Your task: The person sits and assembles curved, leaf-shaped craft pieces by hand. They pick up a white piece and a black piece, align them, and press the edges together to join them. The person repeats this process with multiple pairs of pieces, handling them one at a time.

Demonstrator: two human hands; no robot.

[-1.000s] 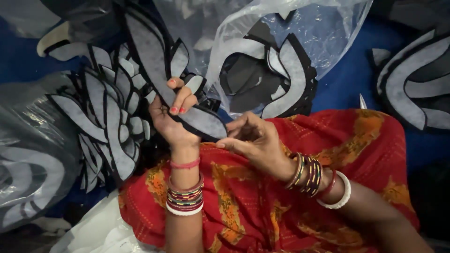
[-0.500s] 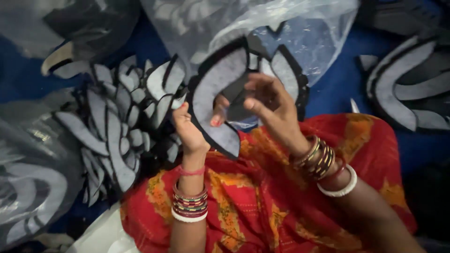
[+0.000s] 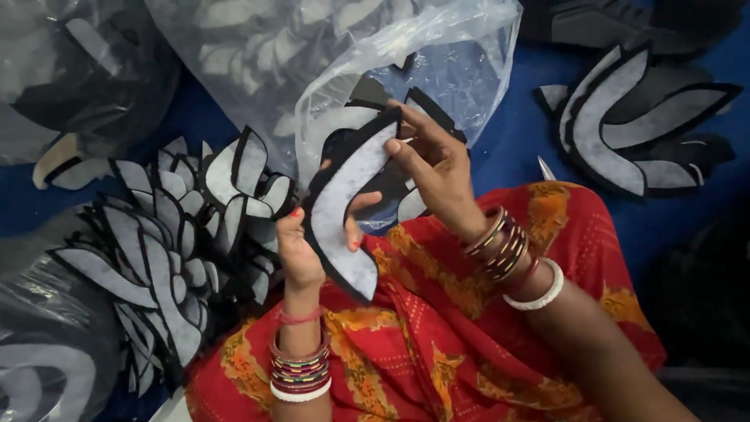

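Curved grey felt piece with black edging [image 3: 344, 207] held above red patterned cloth lap [image 3: 437, 344], left hand [image 3: 301, 250] gripping its lower edge, right hand [image 3: 433, 168] pinching its upper tip, clear plastic bag [image 3: 437, 62] behind holding similar pieces, loose pile of grey-and-black pieces [image 3: 164, 250] at lap's left edge

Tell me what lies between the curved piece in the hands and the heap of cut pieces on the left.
In the head view, only the left hand gripping the curved grey-and-black piece lies there; its knuckles almost meet the heap of cut pieces.
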